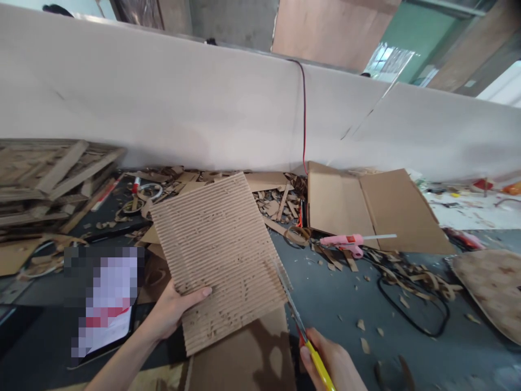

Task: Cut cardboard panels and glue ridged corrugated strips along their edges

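Ridged cardboard sheet point(215, 255) between the hands, left hand point(175, 307) pinching its near-left edge, thumb on top, apparently steadying the opposite edge for the yellow-handled cutter point(316, 363) gripped in right hand point(336, 358); pink glue gun point(342, 240) beyond.

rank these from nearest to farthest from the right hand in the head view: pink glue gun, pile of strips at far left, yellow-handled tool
From the right hand:
1. yellow-handled tool: held in that hand
2. pink glue gun: beyond the hand, in front of the open cardboard box
3. pile of strips: far left, by the wall
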Demonstrator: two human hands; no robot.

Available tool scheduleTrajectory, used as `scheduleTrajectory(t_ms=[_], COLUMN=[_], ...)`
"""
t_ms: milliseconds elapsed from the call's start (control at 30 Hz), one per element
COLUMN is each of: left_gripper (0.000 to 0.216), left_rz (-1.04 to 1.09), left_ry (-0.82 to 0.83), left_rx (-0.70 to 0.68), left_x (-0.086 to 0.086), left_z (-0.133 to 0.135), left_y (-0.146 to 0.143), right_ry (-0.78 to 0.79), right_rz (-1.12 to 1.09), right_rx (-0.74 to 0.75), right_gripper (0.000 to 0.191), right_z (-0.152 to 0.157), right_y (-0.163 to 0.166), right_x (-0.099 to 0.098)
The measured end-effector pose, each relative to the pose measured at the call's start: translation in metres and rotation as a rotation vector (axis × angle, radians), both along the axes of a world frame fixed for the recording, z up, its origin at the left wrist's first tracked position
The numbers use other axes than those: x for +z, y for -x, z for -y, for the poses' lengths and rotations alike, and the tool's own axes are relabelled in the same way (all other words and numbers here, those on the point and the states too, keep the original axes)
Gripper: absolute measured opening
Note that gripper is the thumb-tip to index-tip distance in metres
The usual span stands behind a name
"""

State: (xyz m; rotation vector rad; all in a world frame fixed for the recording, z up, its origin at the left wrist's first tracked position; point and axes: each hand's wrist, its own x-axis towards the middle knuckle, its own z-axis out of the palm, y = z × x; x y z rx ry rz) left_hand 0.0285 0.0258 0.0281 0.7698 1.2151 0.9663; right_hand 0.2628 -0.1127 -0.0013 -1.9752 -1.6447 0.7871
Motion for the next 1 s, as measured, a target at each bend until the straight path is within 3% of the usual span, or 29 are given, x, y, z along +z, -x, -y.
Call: scheduleTrajectory(t_ms=[500,800,1000], left_gripper=[0.039,0.038,0.037], left_rz=[0.020,0.016,0.062], left_ry=[0.131,0.115,0.079], left_rx=[-0.036,-0.091,-0.163], left_x=[-0.008,-0.005,-0.004], left_z=[-0.006,-0.007,-0.001], left_y=[0.005,0.013,0.007], right_ry=[-0.014,-0.085,-0.075], right_rz=[-0.153,-0.152,-0.209], right_rx=[-0.077,-0.135,-0.112], right_gripper=[0.047,0.044,0.044], right_z=[-0.008,-0.001,-0.007], right_y=[0.002,0.008,0.012], right_x=[-0.008,-0.012,0.002])
